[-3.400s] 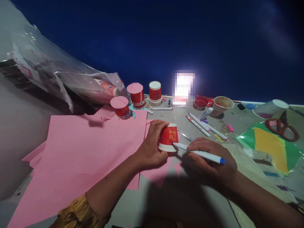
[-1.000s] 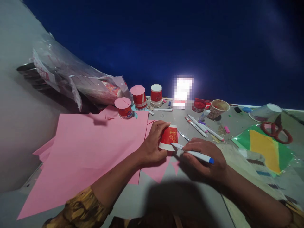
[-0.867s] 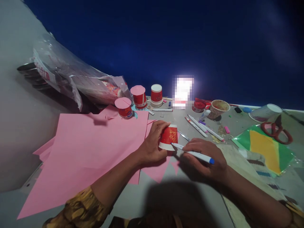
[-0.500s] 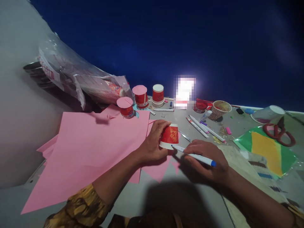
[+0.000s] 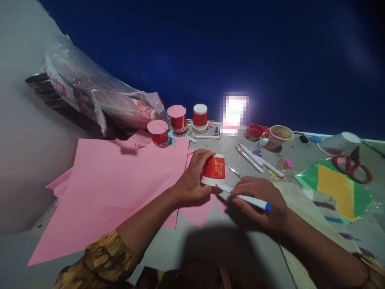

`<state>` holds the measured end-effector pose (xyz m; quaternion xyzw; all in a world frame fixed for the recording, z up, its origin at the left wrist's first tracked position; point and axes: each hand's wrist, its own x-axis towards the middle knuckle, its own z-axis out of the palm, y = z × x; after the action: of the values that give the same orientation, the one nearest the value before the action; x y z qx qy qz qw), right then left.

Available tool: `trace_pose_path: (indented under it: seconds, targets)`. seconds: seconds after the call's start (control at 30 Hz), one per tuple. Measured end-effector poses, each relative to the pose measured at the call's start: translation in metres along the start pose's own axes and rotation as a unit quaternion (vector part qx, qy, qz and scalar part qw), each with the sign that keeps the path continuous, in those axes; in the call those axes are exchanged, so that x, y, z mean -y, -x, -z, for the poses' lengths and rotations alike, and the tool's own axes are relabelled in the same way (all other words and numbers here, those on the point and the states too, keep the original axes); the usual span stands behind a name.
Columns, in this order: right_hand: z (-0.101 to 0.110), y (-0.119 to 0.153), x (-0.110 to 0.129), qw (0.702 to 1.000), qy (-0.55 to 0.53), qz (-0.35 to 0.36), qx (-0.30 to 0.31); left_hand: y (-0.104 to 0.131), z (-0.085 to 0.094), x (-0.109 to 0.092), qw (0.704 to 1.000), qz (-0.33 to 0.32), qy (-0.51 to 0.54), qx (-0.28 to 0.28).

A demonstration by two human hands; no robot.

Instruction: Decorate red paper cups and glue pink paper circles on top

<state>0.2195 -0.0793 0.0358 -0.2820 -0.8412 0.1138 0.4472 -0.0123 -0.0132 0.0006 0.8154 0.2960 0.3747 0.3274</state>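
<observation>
My left hand [image 5: 197, 176] is closed around the left side of a red and white paper cup [image 5: 217, 167], which stands upside down with gold characters on its red band. In my right hand [image 5: 260, 196] is a white marker [image 5: 245, 196] with a blue end, held like a pen. Its blue tip is at the cup's white lower band; whether it touches cannot be made out. Beneath and left of my left hand lies a big sheet of pink paper [image 5: 120, 180]. Behind the cup, a thin metal tool [image 5: 234, 170] is partly hidden.
Two red cups topped with pink discs [image 5: 158, 127] and a stack of cups [image 5: 200, 118] stand at the back. Several markers [image 5: 251, 156], a patterned cup [image 5: 278, 138], scissors [image 5: 351, 166] and a green-yellow packet [image 5: 337, 188] lie to the right. A plastic bag [image 5: 99, 92] leans at left.
The marker tip has shifted slightly left along the cup's white band, and the cup is turned or tilted a little. Both hands keep their hold. The whole view has moved slightly.
</observation>
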Motion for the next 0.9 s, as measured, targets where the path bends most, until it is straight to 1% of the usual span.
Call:
trace_pose_path:
  seconds: [0.2,0.4,0.53,0.63,0.8,0.9]
  targets:
    - [-0.0007,-0.0019,-0.0016,1.000,0.018,-0.001,-0.026,0.0004,-0.0011,-0.0023,1.000,0.014,0.012,0.007]
    - [-0.0005,-0.0019,-0.0022,0.998,0.024,-0.002,-0.052,0.0017,-0.0020,-0.0035,1.000,0.009,0.014,0.009]
    - [0.0014,-0.0003,0.0000,0.999,0.023,0.011,-0.036,0.0021,-0.0020,-0.0033,1.000,0.020,0.016,0.003]
    - [0.0033,0.0004,0.0016,0.999,0.018,0.017,-0.026,0.0026,-0.0020,-0.0026,1.000,0.016,0.013,-0.009]
    - [0.0044,-0.0002,0.0016,1.000,0.001,0.004,-0.006,0.0023,-0.0014,-0.0019,1.000,0.003,0.012,-0.022]
    - [0.0034,-0.0001,0.0005,1.000,-0.001,0.008,-0.006,0.0022,-0.0011,-0.0023,1.000,0.003,0.012,-0.019]
